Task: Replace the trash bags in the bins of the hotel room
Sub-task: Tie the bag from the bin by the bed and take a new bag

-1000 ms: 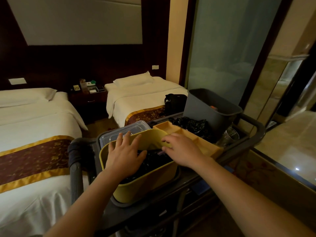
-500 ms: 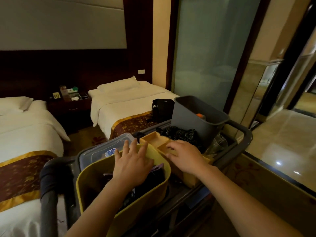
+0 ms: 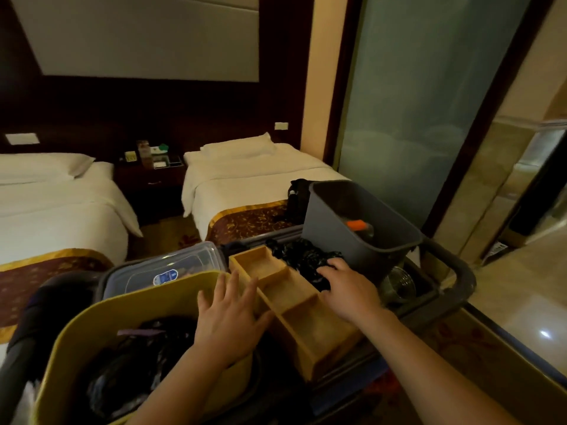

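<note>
A yellow bin (image 3: 101, 320) lined with a black trash bag (image 3: 135, 360) stands on the cart at the near left. My left hand (image 3: 228, 314) rests flat with spread fingers on its far right rim. A pile of crumpled black trash bags (image 3: 302, 259) lies behind a wooden divided tray (image 3: 291, 305). My right hand (image 3: 348, 291) reaches over the tray with its fingertips on that pile; whether it grips a bag is hidden. A grey bin (image 3: 359, 234) stands tilted at the cart's far right with an orange item inside.
The grey cart's handle bars are at the near left (image 3: 33, 329) and far right (image 3: 457, 271). A clear lidded box (image 3: 165, 268) and a glass (image 3: 399, 283) sit on the cart. Two white beds (image 3: 245, 182) and a nightstand (image 3: 153, 182) lie beyond; a glass partition is at the right.
My right hand has moved from the wooden tray's edge out to the pile of black bags. My left hand slid to the yellow bin's right rim. The view drew closer to the cart.
</note>
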Demonstrator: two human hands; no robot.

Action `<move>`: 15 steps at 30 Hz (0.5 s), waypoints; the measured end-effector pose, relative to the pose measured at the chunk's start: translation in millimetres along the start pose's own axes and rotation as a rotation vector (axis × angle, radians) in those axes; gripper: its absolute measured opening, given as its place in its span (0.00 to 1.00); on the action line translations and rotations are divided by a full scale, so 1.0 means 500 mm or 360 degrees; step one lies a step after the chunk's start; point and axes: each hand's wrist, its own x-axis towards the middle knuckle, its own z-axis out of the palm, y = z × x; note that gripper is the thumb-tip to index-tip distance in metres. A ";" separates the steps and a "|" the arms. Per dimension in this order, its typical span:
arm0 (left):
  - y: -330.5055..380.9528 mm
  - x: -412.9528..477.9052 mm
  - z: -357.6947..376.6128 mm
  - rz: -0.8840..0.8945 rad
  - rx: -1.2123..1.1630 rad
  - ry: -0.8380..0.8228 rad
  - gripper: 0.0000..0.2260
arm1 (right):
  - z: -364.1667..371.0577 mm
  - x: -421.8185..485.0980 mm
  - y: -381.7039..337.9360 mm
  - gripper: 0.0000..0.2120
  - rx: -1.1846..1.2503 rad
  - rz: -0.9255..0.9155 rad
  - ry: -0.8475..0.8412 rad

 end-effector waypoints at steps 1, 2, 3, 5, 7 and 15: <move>0.005 0.000 0.007 -0.0055 -0.0017 0.0003 0.35 | 0.005 0.014 0.012 0.24 -0.0018 -0.0031 -0.0028; 0.008 0.000 0.011 -0.0106 -0.0033 0.0013 0.35 | 0.012 0.027 0.022 0.25 -0.0022 -0.0066 -0.0039; 0.010 0.000 0.014 -0.0152 -0.0044 0.0027 0.34 | 0.020 0.039 0.032 0.25 -0.0022 -0.0100 -0.0036; 0.011 -0.002 0.016 -0.0217 -0.0029 0.0053 0.34 | 0.036 0.059 0.047 0.24 -0.0024 -0.0171 -0.0016; 0.013 -0.006 0.016 -0.0247 -0.0003 0.0064 0.33 | 0.045 0.072 0.057 0.18 -0.0063 -0.0247 -0.0001; 0.023 -0.006 0.014 -0.0334 -0.0089 0.0096 0.32 | 0.007 0.076 0.047 0.06 0.0188 -0.0334 0.0344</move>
